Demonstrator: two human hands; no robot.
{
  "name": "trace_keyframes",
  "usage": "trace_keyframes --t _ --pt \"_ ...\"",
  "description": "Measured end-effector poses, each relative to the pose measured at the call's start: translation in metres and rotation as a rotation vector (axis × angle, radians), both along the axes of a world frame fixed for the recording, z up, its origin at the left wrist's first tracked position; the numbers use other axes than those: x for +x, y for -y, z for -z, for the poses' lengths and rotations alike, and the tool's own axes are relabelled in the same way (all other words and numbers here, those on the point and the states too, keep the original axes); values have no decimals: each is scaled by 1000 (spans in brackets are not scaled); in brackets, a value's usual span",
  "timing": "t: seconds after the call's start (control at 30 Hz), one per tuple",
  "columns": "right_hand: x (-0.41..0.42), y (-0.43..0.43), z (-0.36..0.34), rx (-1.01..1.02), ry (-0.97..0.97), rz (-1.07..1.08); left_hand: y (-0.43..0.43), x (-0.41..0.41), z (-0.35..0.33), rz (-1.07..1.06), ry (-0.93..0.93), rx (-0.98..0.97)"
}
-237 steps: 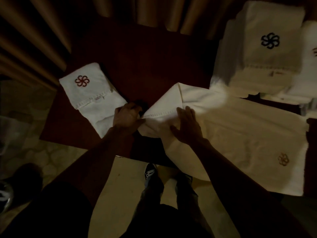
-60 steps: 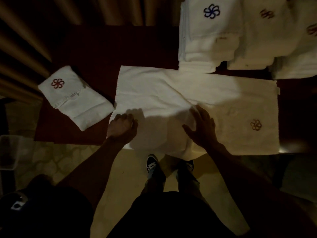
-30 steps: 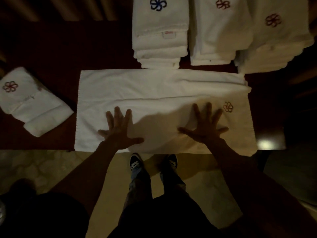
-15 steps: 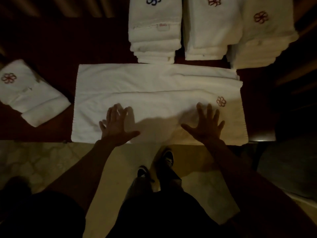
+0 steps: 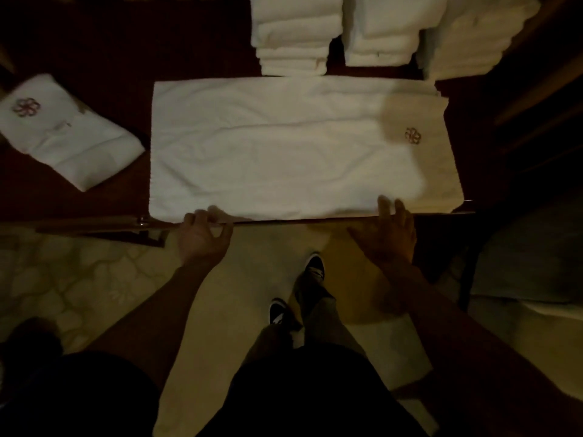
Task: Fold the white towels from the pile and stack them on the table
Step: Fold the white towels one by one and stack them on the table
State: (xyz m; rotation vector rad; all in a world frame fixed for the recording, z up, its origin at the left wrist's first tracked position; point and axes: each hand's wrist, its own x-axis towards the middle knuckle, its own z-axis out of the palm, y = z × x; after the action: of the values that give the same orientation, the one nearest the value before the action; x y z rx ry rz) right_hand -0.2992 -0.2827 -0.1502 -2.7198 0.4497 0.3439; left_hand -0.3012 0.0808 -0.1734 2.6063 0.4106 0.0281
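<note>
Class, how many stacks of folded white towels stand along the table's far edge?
3: left stack of folded white towels, middle stack, right stack, side by side; more may lie beyond the frame.

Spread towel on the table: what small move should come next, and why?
The spread towel lies flat; the left hand grips its near edge and the right hand touches it. So probably lift that edge and fold it away toward the folded stacks.

Towel stacks (image 5: 378,33) run off the top; the towel (image 5: 284,146) seems to hide the left hand (image 5: 202,238) partly.
</note>
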Motion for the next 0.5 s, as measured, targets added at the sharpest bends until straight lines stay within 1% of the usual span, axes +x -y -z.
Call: trace_keyframes --t 0.1,0.17,0.23,0.3,0.37,0.43,0.5 --pt "-14 -10 5 23 47 31 -13 -9 15 -111 -104 -147" --pt "-19 -13 15 95 35 96 -21 -10 25 -255 -161 -306" --pt "-19 -14 25 194 30 234 -23 -7 27 -359 -155 -439" --pt "-16 -15 31 268 22 379 -25 -4 31 -405 -142 -581" --pt "-13 -17 35 293 29 427 -29 -2 40 -460 -143 -725" --pt "-9 -18 36 316 46 468 -31 1 48 -560 -165 -799" --pt "-5 -18 39 355 45 514 -30 4 45 -589 -182 -873"
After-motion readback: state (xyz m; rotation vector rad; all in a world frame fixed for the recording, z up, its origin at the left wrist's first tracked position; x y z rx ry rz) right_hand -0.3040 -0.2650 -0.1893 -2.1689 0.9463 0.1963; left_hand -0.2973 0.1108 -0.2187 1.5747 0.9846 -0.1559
